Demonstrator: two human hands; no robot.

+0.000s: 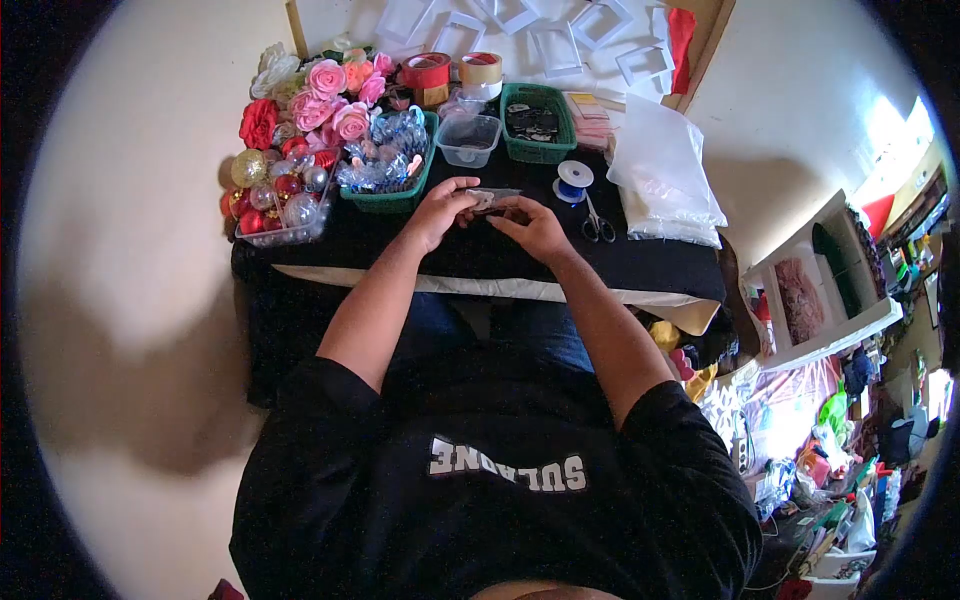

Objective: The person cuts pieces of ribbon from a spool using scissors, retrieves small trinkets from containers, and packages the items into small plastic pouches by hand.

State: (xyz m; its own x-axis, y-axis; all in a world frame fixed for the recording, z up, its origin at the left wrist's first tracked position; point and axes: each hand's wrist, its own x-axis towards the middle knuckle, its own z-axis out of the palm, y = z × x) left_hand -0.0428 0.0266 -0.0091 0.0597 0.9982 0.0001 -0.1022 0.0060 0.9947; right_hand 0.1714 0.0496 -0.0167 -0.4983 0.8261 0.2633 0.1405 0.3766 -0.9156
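Note:
Over the black-covered table (590,262), my left hand (440,213) and my right hand (535,230) meet around a small clear packet (484,198). Fingers of both hands pinch it from either side. Pale and dark bits show in the packet, too small to name. Just right of my right hand lie black-handled scissors (598,229) and a white spool with blue ribbon (573,181). Beyond my hands stands a clear plastic tub (468,140). A green basket (540,151) beside it holds dark flat pieces.
Left on the table, a green basket (385,203) is heaped with clear-wrapped items, beside a box of baubles (290,235) and artificial flowers (325,95). Tape rolls (427,72) stand behind. White plastic bags (660,170) lie at the right, white frames (555,50) at the back.

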